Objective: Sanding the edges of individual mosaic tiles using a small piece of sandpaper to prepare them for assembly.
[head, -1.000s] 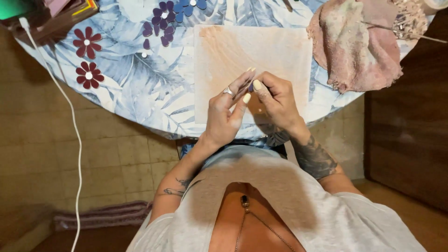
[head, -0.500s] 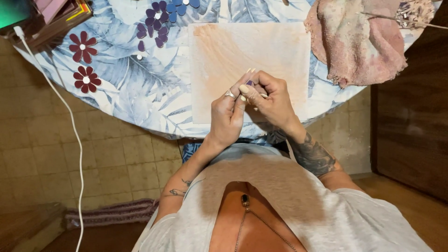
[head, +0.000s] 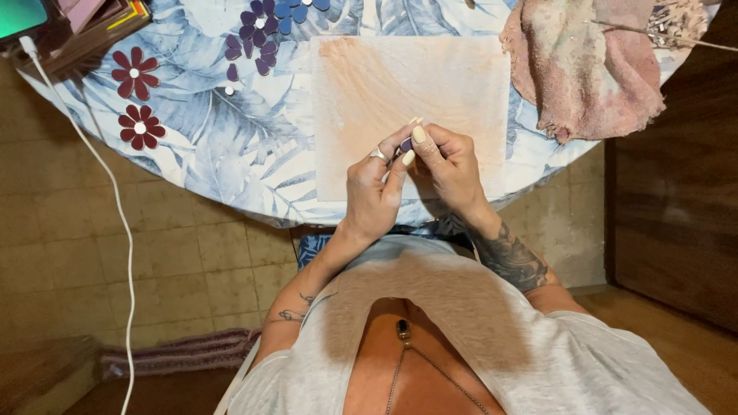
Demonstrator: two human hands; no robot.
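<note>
My left hand point(head: 373, 188) and my right hand point(head: 452, 169) meet over the near edge of a pale square work board point(head: 407, 84) on the round table. Between their fingertips they pinch a small purple piece point(head: 405, 144), mostly hidden by the fingers. A ring sits on a finger of my left hand. Both hands hover just above the board.
A leaf-print tablecloth point(head: 231, 131) covers the table. Dark red flower shapes point(head: 136, 100) lie at left, purple and blue ones point(head: 257, 34) at the top. A stained pink cloth point(head: 588, 69) lies at right. A white cable point(head: 115, 200) hangs off the left edge over the tiled floor.
The fingers have shifted slightly around the purple piece, with my right thumb now up against it. Both hands stay in the same spot over the board.
</note>
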